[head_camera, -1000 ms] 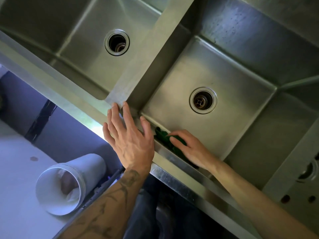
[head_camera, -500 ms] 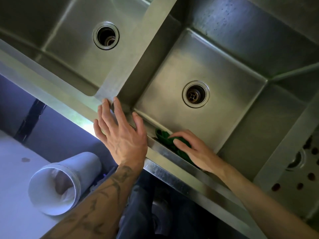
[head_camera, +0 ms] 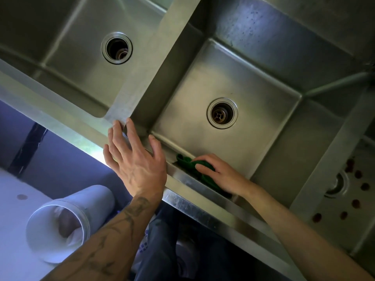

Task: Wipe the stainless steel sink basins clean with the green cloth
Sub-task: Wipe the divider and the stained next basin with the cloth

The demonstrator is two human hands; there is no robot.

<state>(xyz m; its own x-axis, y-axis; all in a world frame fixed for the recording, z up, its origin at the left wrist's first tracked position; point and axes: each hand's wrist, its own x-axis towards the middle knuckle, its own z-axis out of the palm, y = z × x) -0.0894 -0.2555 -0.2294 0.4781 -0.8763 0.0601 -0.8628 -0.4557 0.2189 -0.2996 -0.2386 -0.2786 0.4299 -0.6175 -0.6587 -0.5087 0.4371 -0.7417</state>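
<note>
A: R hand (head_camera: 221, 175), fingers (head_camera: 205, 157)?
B: Curled over the green cloth (head_camera: 189, 161), clamped on it, tips down. Cloth's bunched up, pressed into the near bottom edge of the middle basin (head_camera: 233, 78), against the front wall.
A: L hand?
B: L hand (head_camera: 136, 165) holds nothing. Fingers spread apart, nearly straight. Tips touch the steel where the divider (head_camera: 146, 74) meets the front rim (head_camera: 203, 211), thumb by the basin's near-left corner. Tattooed forearm behind it.
A: Hands touching?
B: No. Near each other, rim edge btwn them.
A: Rest of the sink?
B: Middle basin's drain (head_camera: 222, 113) sits mid-floor, well apart from the cloth. Left basin (head_camera: 77, 78) lies across the divider w/ its own drain (head_camera: 116, 48). Far right, a third compartment (head_camera: 332, 211) w/ dark reddish spots on the steel; can't tell what they are.
A: Below the rim?
B: White pipe (head_camera: 97, 197) lying on a pale floor (head_camera: 12, 199), open end toward the camera, left of the person's legs.
</note>
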